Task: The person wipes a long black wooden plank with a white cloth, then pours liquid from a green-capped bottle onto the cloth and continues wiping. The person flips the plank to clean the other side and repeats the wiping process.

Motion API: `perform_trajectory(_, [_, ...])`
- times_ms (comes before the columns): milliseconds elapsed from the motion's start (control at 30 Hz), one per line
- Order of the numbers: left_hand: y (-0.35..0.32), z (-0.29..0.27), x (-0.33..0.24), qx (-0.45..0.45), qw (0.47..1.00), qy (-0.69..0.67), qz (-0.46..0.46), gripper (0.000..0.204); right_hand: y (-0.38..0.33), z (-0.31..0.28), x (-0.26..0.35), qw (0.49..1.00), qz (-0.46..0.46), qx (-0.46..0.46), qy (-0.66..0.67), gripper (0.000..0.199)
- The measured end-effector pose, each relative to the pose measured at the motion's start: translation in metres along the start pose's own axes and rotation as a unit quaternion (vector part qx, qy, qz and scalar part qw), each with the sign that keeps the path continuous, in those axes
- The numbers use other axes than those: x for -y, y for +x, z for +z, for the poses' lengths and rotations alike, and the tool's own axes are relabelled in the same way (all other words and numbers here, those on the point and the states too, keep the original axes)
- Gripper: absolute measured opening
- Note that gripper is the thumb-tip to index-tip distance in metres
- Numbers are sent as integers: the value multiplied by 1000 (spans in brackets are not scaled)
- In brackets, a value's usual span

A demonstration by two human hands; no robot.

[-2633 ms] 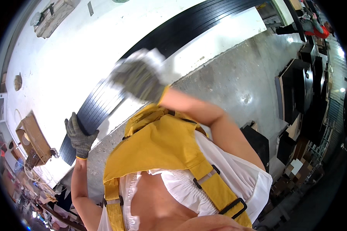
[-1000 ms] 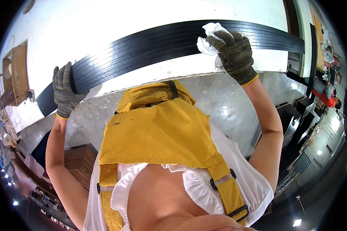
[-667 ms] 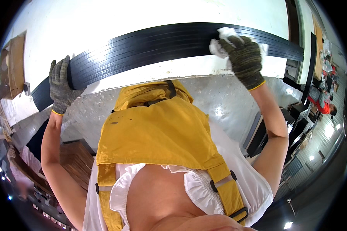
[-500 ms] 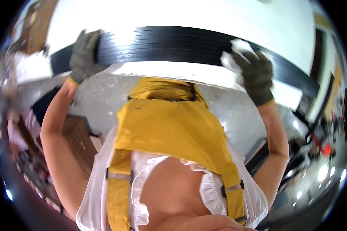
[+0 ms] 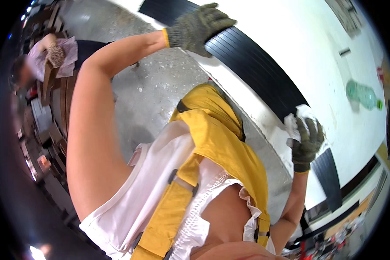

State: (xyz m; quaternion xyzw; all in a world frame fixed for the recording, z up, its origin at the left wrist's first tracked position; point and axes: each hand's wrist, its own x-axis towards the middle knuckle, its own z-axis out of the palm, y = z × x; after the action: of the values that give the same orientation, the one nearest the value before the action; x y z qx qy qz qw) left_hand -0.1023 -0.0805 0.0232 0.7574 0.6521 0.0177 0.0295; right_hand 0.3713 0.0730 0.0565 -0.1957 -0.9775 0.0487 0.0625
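While the left hand (image 5: 199,29) spans the long black grooved strip (image 5: 260,71) near its upper-left end, with the fingers reaching across it unclenched and the thumb set apart on the near side, the right hand (image 5: 307,141) lies well apart, farther down the strip. Its fingers are spread over a crumpled white cloth (image 5: 305,112), gripping it against the strip. Both hands wear dark knitted gloves with yellow cuffs. The strip lies along the near side of the white worktop (image 5: 320,56), and its lower-right end reaches past the white surface. On the far side are 1 green see-through bottle (image 5: 363,94) lying on its side, 1 small dark piece (image 5: 344,52) and 1 greyish block (image 5: 345,16). Beyond the left arm, at upper left, a person in a pale pink top (image 5: 67,56) is bent over brown pieces.
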Motion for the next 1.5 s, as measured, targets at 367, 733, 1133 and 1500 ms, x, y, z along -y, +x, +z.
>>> perform_trajectory(367, [-66,-10,93,-199,916,-313,-155,78,241,54,138,974,-158,20,162,53])
perform_trajectory(733, [-118,97,211,-290,332,-883,-162,75,249,56,141,959,-238,53,143,42])
perform_trajectory(1133, [-120,177,238,-332,724,-584,-155,50,537,133,333,907,-388,7,162,39])
perform_trajectory(1500, [-135,159,236,-400,777,-462,-151,43,477,52,231,872,-432,88,215,47])
